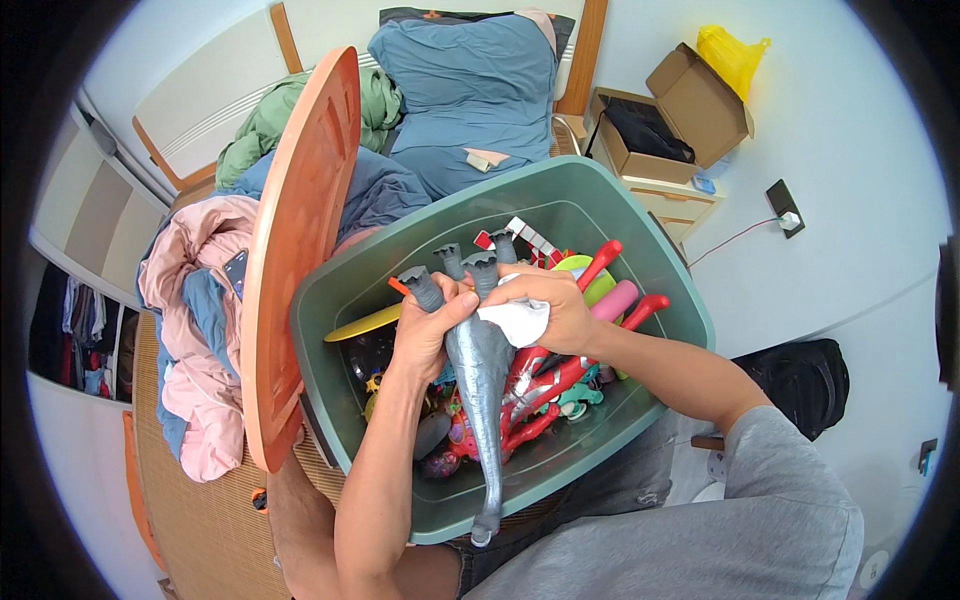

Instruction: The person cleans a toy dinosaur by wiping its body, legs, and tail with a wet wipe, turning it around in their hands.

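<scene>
- Over the open green bin [540, 192], a grey toy dinosaur [478, 375] is held belly up, its feet turned toward twelve o'clock and its long tapering end laid toward six o'clock, across the near rim.
- By the left hand [425, 335], the toy is gripped at the body beside a leg, with the thumb pressed along it and the fingers curled in.
- By the right hand [560, 308], a crumpled white cloth [518, 322] is pinched between thumb and bent fingers and held against the toy's side; some of the fingertips are hidden.
- Inside the bin, red toy parts [545, 385] are heaped toward four o'clock, a pink cylinder [615, 300] is seen toward two o'clock, and a yellow disc [365, 323] is leaned toward ten o'clock.
- At nine o'clock of the bin, an orange oval panel [300, 250] is stood on edge, with pink bedding [208, 350] bunched beyond it.
- Toward twelve o'clock, a blue pillow [465, 85] is seen; toward one o'clock, an open cardboard box [640, 165] is set on a cabinet [675, 207].
- At three o'clock, a black bag [800, 385] is placed near the wall.
</scene>
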{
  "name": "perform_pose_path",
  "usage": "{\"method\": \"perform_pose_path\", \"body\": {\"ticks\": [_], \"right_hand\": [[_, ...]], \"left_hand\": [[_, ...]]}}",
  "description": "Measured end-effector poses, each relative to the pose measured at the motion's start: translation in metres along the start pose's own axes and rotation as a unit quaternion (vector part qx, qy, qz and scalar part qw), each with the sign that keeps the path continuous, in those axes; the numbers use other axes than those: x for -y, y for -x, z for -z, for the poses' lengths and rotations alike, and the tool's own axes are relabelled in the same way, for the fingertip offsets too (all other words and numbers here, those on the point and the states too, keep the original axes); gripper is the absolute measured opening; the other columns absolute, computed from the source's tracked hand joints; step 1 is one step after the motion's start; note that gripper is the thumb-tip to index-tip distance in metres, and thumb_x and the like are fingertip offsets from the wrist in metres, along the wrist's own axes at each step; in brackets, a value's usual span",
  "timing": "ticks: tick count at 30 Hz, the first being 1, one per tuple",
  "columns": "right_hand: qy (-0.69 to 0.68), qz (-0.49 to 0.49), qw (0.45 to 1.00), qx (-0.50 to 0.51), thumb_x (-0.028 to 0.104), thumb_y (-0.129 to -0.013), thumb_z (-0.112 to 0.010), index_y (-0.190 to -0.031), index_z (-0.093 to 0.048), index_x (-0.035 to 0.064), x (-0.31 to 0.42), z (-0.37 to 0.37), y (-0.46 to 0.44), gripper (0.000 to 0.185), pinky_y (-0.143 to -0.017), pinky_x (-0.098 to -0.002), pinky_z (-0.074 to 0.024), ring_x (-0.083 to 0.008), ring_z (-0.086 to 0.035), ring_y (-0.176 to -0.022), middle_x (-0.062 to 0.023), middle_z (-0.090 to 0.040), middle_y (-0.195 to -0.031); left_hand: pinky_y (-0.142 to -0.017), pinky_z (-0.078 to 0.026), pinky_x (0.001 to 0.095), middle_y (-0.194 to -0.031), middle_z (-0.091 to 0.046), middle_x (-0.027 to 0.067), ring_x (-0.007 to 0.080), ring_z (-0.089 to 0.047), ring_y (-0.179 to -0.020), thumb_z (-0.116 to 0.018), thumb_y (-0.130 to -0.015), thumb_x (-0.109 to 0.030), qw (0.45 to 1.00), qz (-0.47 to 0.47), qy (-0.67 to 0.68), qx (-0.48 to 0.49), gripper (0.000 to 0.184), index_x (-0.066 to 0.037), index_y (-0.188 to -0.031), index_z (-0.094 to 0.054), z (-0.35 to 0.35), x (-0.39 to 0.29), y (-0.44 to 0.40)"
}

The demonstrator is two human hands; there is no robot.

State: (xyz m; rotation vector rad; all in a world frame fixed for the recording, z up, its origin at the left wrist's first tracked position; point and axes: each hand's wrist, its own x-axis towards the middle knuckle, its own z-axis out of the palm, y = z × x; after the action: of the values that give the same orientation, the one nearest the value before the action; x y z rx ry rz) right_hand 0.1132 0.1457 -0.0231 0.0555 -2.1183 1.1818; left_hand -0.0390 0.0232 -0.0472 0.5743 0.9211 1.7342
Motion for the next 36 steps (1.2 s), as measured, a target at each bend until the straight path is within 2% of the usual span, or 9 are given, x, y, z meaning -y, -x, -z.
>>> {"method": "perform_pose_path", "body": {"ticks": [1, 5, 7, 16, 20, 23, 28, 36], "right_hand": [[-0.005, -0.003, 1.000, 0.002, 0.009, -0.070, -0.080, -0.096, -0.069, 0.0040, 0.001, 0.000, 0.000, 0.029, -0.079, -0.0327, -0.0508, -0.0230, -0.065, -0.081, -0.0098, -0.067, -0.086], [-0.016, 0.007, 1.000, 0.001, 0.006, -0.072, -0.078, -0.095, -0.068, 0.0029, -0.002, -0.001, 0.000, 0.026, -0.078, -0.0319, -0.0504, -0.0209, -0.064, -0.078, -0.0092, -0.067, -0.085], [-0.050, -0.017, 0.998, -0.021, 0.004, -0.075, -0.077, -0.094, -0.067, 0.0025, 0.000, -0.004, 0.000, 0.022, -0.076, -0.0304, -0.0496, -0.0162, -0.062, -0.075, -0.0076, -0.066, -0.084], [-0.091, -0.071, 0.993, -0.003, 0.004, -0.078, -0.076, -0.093, -0.064, 0.0042, 0.001, -0.002, 0.000, 0.019, -0.071, -0.0246, -0.0487, -0.0080, -0.061, -0.077, -0.0045, -0.067, -0.087], [-0.110, -0.042, 0.993, -0.014, 0.002, -0.077, -0.074, -0.091, -0.063, 0.0049, -0.003, -0.001, 0.000, 0.018, -0.070, -0.0247, -0.0489, -0.0086, -0.062, -0.078, -0.0057, -0.067, -0.090], [-0.112, -0.086, 0.990, 0.020, 0.001, -0.075, -0.073, -0.089, -0.062, 0.0048, -0.003, 0.004, -0.001, 0.018, -0.071, -0.0258, -0.0497, -0.0101, -0.063, -0.080, -0.0067, -0.068, -0.092], [-0.074, -0.040, 0.995, 0.056, 0.000, -0.074, -0.075, -0.088, -0.061, 0.0049, -0.006, 0.007, -0.005, 0.020, -0.073, -0.0268, -0.0507, -0.0114, -0.064, -0.082, -0.0074, -0.068, -0.093], [-0.086, -0.061, 0.994, 0.006, 0.007, -0.080, -0.076, -0.093, -0.058, 0.0050, -0.007, -0.002, 0.001, 0.022, -0.073, -0.0280, -0.0514, -0.0122, -0.066, -0.085, -0.0071, -0.068, -0.094]], "left_hand": [[-0.070, -0.044, 0.0258, -0.081, -0.054, -0.0015, 0.0101, -0.053, -0.076, -0.078, -0.079, -0.011, 1.000, -0.009, -0.005, 0.000, 0.028, -0.013, -0.080, -0.049, -0.002, 0.000, 0.000], [-0.070, -0.044, 0.0257, -0.082, -0.054, -0.0014, 0.0102, -0.053, -0.077, -0.077, -0.079, -0.010, 1.000, -0.014, -0.008, 0.008, 0.028, -0.012, -0.080, -0.049, 0.000, 0.000, 0.000], [-0.084, -0.046, 0.0328, -0.096, -0.062, 0.0059, 0.0166, -0.056, -0.093, -0.082, -0.075, -0.011, 1.000, 0.007, 0.005, 0.008, 0.030, -0.012, -0.075, -0.052, 0.005, 0.000, -0.001], [-0.084, -0.045, 0.0329, -0.096, -0.062, 0.0053, 0.0159, -0.056, -0.094, -0.082, -0.075, -0.010, 1.000, 0.007, 0.002, -0.005, 0.030, -0.012, -0.074, -0.052, 0.010, 0.003, -0.002], [-0.085, -0.045, 0.0328, -0.096, -0.062, 0.0048, 0.0156, -0.057, -0.094, -0.082, -0.075, -0.010, 1.000, 0.012, 0.001, -0.010, 0.029, -0.012, -0.074, -0.052, 0.009, 0.002, -0.001], [-0.087, -0.045, 0.0327, -0.095, -0.062, 0.0044, 0.0154, -0.056, -0.096, -0.081, -0.075, -0.010, 1.000, 0.015, 0.013, -0.010, 0.029, -0.012, -0.074, -0.052, 0.008, 0.002, -0.001], [-0.089, -0.044, 0.0326, -0.096, -0.062, 0.0043, 0.0151, -0.055, -0.102, -0.082, -0.075, -0.010, 1.000, 0.011, 0.005, -0.019, 0.029, -0.012, -0.074, -0.053, 0.008, 0.002, -0.001], [-0.091, -0.042, 0.0333, -0.091, -0.062, 0.0034, 0.0154, -0.055, -0.105, -0.083, -0.074, -0.012, 1.000, 0.009, -0.001, -0.018, 0.030, -0.013, -0.073, -0.053, 0.010, 0.003, -0.002]]}}
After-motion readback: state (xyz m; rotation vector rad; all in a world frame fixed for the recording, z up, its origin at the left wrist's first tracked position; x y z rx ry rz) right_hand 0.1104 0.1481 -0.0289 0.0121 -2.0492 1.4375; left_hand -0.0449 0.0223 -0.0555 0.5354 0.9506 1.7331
